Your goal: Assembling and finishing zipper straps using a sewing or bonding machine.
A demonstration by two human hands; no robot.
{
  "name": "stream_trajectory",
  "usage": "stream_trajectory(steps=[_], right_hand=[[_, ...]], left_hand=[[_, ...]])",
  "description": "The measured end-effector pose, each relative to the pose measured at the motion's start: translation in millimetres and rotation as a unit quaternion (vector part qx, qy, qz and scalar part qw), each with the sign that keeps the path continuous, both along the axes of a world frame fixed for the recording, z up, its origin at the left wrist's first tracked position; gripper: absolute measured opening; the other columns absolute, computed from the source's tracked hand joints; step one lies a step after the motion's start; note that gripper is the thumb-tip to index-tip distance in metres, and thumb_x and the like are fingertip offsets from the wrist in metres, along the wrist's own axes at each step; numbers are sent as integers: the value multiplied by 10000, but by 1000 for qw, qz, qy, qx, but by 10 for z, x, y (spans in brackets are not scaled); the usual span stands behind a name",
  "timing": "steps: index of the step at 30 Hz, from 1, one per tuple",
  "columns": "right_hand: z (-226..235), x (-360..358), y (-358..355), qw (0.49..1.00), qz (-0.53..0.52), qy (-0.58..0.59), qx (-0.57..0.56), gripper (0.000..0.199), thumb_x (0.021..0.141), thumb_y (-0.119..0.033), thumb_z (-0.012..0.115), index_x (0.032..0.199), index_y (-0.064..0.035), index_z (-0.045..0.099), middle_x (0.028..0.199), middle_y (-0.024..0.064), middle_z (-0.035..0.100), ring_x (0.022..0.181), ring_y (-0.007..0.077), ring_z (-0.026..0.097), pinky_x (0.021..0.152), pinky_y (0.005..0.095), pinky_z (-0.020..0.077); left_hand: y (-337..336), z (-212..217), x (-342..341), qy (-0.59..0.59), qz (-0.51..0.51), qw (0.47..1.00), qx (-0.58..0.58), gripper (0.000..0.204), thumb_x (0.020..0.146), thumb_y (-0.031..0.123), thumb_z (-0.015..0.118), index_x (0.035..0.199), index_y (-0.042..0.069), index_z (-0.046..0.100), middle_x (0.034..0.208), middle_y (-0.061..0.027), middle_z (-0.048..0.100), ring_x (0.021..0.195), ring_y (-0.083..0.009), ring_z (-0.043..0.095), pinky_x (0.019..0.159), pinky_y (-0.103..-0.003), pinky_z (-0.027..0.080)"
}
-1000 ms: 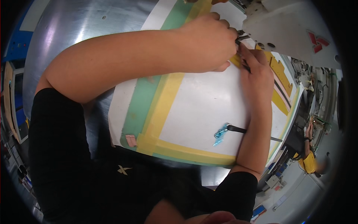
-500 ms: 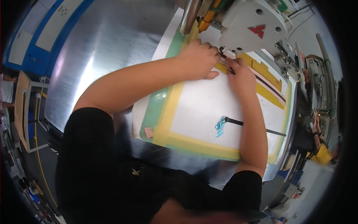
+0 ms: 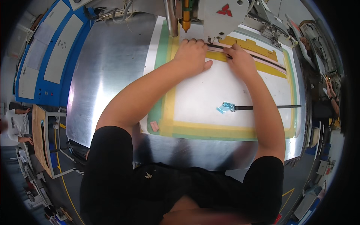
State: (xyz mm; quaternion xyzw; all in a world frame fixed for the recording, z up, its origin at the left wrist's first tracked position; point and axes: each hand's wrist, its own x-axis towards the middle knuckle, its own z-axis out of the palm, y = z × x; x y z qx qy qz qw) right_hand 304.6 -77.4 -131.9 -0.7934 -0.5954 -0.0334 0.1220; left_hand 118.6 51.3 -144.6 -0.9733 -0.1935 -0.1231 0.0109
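My left hand lies palm down at the left end of a narrow black strap, fingers curled over it and thumb pointing out to the right. Underneath, its fingertips are hidden. At the same strap my right hand has its fingertips closed together, with a bit of black showing by them. Pale pink strips border the strap, between a toothed yellow template and a plain yellow strip. A second black strap passes under my right forearm; its left end has a metal ring and crinkled blue film.
Just beyond my hands hangs a white sewing machine head, beside a brass-coloured nozzle and a metal rod. Green and yellow tape edges the white sheet. A pink scrap sits at its near left corner. People stand at both sides.
The whole view has turned and shifted, so the machine sits higher and the table looks straighter. Both hands stay at the black strap; my right fingertips appear slightly farther from the left hand.
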Motion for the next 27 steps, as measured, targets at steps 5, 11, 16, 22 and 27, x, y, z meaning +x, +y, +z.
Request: stream_trajectory(steps=[5, 11, 16, 22, 27], right_hand=[[-57, 42, -10, 1000, 14, -17, 10, 355, 902, -87, 606, 1229, -135, 735, 1160, 98, 660, 1060, 312, 683, 919, 421, 557], [45, 83, -72, 1000, -1, -12, -20, 395, 912, -75, 583, 1264, -171, 733, 1217, 86, 659, 1108, 296, 677, 940, 421, 554], [27, 371, -242, 999, -36, -18, -36, 430, 911, -46, 566, 1279, -192, 733, 1241, 81, 655, 1126, 294, 671, 955, 418, 545], [3, 457, -252, 999, -35, -12, -34, 457, 897, -15, 552, 1275, -193, 737, 1225, 85, 659, 1117, 303, 669, 964, 422, 538], [49, 421, -228, 999, -14, -29, -42, 454, 889, -14, 552, 1263, -188, 742, 1205, 99, 664, 1117, 310, 667, 956, 433, 542]], left_hand=[[-123, -2, 78, -50, 20, 998, 30, 576, 906, 536, 661, 1180, 31, 710, 1215, -140, 658, 1149, -297, 611, 992, -433, 433], [-162, 46, 159, 11, 56, 998, -3, 627, 891, 584, 668, 1171, 26, 726, 1213, -140, 671, 1180, -292, 612, 976, -438, 444], [-200, 43, 170, 17, 67, 997, -22, 653, 904, 579, 655, 1269, 38, 676, 1307, -152, 636, 1239, -289, 589, 1018, -445, 454], [-317, 148, 254, 43, 81, 995, -33, 626, 911, 569, 647, 1317, 93, 662, 1310, -154, 627, 1247, -298, 586, 1020, -452, 460], [-345, 89, 441, 45, 81, 995, -37, 636, 893, 570, 659, 1337, 114, 661, 1272, -166, 642, 1205, -312, 610, 1006, -464, 461]])
